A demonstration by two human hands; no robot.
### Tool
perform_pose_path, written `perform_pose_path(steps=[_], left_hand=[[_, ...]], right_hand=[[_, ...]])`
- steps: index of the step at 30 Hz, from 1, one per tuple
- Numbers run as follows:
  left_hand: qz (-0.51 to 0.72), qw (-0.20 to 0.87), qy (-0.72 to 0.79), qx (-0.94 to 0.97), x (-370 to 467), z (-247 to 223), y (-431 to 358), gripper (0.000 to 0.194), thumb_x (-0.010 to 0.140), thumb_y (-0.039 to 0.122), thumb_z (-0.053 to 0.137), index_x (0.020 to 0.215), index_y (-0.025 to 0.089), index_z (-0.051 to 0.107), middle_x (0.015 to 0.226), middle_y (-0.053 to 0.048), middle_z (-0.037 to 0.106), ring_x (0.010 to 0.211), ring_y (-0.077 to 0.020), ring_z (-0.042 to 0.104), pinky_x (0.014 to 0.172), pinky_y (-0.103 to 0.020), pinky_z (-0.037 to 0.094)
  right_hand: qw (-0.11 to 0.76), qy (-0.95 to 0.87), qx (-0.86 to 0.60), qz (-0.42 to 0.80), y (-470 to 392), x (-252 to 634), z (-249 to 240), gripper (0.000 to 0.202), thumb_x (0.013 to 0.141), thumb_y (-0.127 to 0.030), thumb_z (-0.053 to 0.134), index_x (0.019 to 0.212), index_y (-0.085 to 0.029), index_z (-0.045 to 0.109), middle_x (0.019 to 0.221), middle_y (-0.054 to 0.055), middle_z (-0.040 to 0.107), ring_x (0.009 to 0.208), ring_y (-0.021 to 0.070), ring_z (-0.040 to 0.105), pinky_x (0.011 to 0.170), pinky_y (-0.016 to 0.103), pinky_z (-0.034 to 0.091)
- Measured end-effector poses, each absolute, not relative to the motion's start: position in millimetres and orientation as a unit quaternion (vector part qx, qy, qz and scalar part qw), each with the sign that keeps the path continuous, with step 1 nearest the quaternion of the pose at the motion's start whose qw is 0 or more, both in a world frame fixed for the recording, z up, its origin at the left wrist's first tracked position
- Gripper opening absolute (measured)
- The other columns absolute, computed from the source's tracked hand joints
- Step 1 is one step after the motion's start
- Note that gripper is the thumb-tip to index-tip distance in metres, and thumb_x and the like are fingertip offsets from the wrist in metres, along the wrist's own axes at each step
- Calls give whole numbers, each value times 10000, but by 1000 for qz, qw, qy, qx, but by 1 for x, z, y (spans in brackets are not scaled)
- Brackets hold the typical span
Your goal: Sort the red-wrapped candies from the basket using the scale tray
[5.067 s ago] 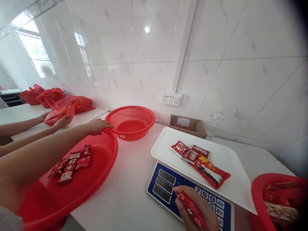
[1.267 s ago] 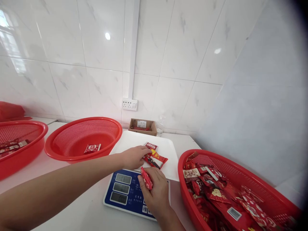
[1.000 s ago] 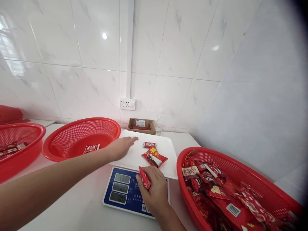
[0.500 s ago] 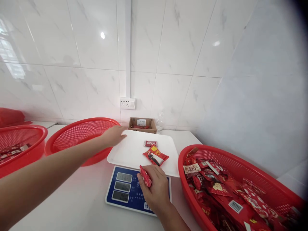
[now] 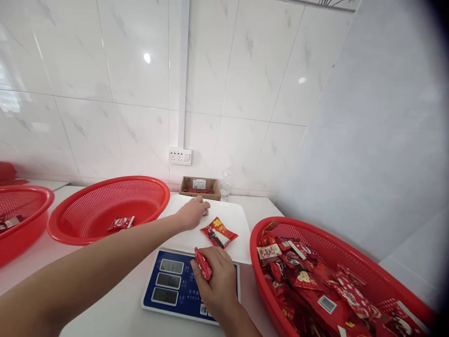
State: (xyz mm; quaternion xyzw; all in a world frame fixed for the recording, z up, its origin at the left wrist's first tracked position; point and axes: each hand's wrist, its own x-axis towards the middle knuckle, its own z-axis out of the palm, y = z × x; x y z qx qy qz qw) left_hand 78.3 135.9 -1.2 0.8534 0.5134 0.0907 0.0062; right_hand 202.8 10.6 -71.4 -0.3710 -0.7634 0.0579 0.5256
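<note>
At right, a big red basket (image 5: 317, 239) full of wrapped snacks (image 5: 328, 304), probably so placed for short reach. At left, a middle basket (image 5: 115, 192) with a red-white packet (image 5: 121, 223) inside. Between them, a white tray (image 5: 231, 217) on a blue scale (image 5: 187, 290), display towards the wearer, likely for reading. At the tray, left hand (image 5: 193, 213) with fingers curled; grip impossible to tell. Right hand (image 5: 219, 276) clamped on a narrow packet (image 5: 203, 263) over the scale panel. On the tray, a red-yellow packet (image 5: 220, 231), flat. Towards the wall, low tray edge, more open room; at right, tight against the basket rim.
</note>
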Motion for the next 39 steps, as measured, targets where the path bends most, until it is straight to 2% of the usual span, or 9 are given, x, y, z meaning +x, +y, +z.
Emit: perform_pose_path(steps=[2, 5, 10, 15, 19, 22, 27, 31, 39], left_hand=[[94, -18, 537, 839, 56, 8, 137, 354, 863, 48, 462, 1163, 206, 564, 1144, -84, 540, 1048, -187, 560, 856, -296, 483], [72, -48, 583, 808, 18, 23, 139, 378, 847, 16, 442, 1159, 185, 573, 1146, -115, 530, 1056, -239, 553, 816, -348, 499], [22, -67, 624, 778, -28, 40, 141, 318, 887, 307, 562, 1169, 162, 546, 1182, -89, 567, 995, -221, 590, 816, -424, 515], [45, -25, 553, 831, 8, 33, 128, 330, 901, 288, 516, 1207, 171, 554, 1331, -118, 511, 1231, -265, 466, 1024, -429, 377], [22, 65, 423, 903, 70, 22, 110, 617, 810, 484, 594, 1359, 256, 429, 1465, -65, 397, 1353, -238, 331, 1081, -350, 309], [9, 102, 375, 921, 103, 19, 103, 664, 804, 532, 570, 1378, 243, 406, 1454, -72, 415, 1362, -258, 311, 1082, -373, 295], [23, 101, 391, 914, 115, 13, 107, 490, 749, 501, 636, 1110, 170, 613, 1172, -124, 615, 1120, -284, 538, 902, -342, 425], [57, 89, 451, 886, 97, 10, 112, 385, 748, 553, 594, 883, 193, 616, 956, -90, 658, 902, -274, 607, 716, -324, 449], [196, 47, 647, 735, 8, 26, 116, 410, 840, 587, 393, 931, 213, 532, 754, -39, 653, 691, -232, 626, 529, -272, 391]], right_hand=[[529, -762, -370, 59, 10, 203, -72, 75, 869, -243, 535, 917, -204, 577, 783, 14, 646, 718, 184, 558, 672, 316, 397], [533, -759, -370, 61, 10, 203, -73, 72, 868, -245, 538, 908, -199, 576, 782, 16, 643, 729, 186, 558, 680, 319, 396], [539, -757, -365, 59, 12, 202, -72, 66, 864, -237, 539, 876, -186, 579, 762, 20, 634, 719, 179, 550, 677, 313, 396], [536, -757, -371, 53, 11, 203, -70, 94, 866, -252, 531, 861, -182, 592, 744, 22, 633, 697, 173, 550, 659, 306, 400], [528, -757, -382, 50, 10, 203, -70, 106, 862, -256, 528, 871, -178, 599, 758, 34, 638, 713, 185, 561, 670, 317, 413], [532, -753, -384, 52, 11, 202, -70, 123, 860, -265, 522, 861, -175, 606, 776, 48, 649, 731, 197, 570, 672, 328, 420], [535, -753, -381, 48, 12, 202, -69, 118, 856, -256, 524, 869, -172, 607, 775, 49, 647, 722, 198, 566, 658, 325, 417], [533, -755, -379, 55, 11, 203, -70, 100, 854, -246, 534, 893, -182, 601, 762, 35, 646, 715, 194, 566, 659, 321, 408], [533, -757, -373, 60, 10, 203, -69, 81, 859, -232, 525, 867, -189, 594, 745, 26, 648, 697, 179, 562, 655, 315, 405]])
